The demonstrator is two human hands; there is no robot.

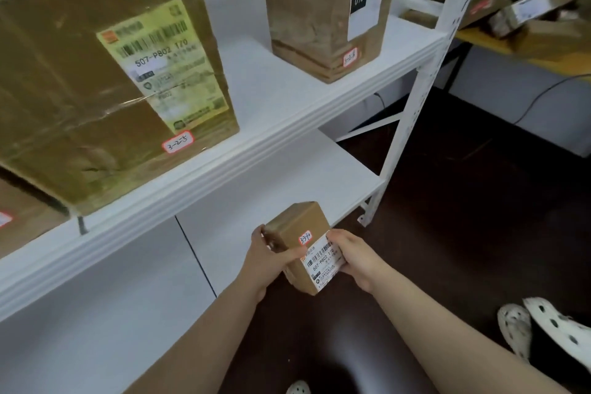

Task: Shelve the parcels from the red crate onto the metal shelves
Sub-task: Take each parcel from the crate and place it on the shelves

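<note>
A: Head view: what's in frame?
B: I hold the small box [299, 224] at the front edge of the lower shelf [256, 195], left hand [267, 254] curled round its side, right hand [355, 257] clamped on its labelled end. A big box [112, 83] and a tall box [319, 9] stand on the upper shelf [271, 96].

Single view, head-worn wide-angle: we look forward and down, near above the left hand [268, 255] and right hand [354, 258]; metal shelves [224, 158] left, floor [463, 208] right.

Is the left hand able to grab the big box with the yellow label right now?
Probably not yet. The left hand grips the small parcel with the right hand. Nothing stands between it and the big box, so once freed it likely could.
</note>
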